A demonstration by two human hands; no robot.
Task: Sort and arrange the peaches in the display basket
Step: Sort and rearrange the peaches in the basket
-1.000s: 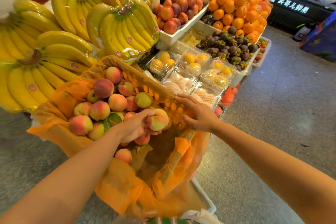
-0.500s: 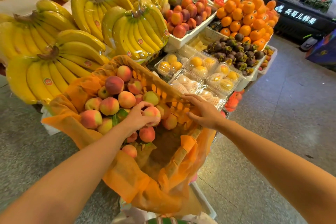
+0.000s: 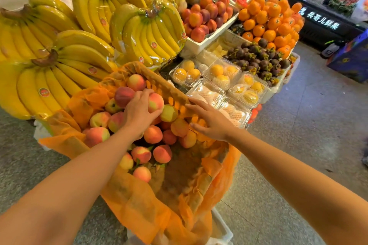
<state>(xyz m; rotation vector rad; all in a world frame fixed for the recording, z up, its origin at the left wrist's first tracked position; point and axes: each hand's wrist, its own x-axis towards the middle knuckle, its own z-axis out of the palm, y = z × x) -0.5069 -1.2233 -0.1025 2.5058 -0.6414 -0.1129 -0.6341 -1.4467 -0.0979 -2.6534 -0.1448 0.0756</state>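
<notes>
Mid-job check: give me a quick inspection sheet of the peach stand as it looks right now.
Surface: display basket lined with orange mesh; its near part bare of fruit.
Job's things: peaches piled toward the far and left side.
Clutter: leaves among the lower peaches.
Grips: left hand closed on a peach at the top of the pile; right hand flat on the basket's right rim, holding nothing.
Cables: nothing seen.
Surroundings: banana bunches behind and left; clamshell fruit packs, mangosteens and oranges to the right; stone floor.
</notes>
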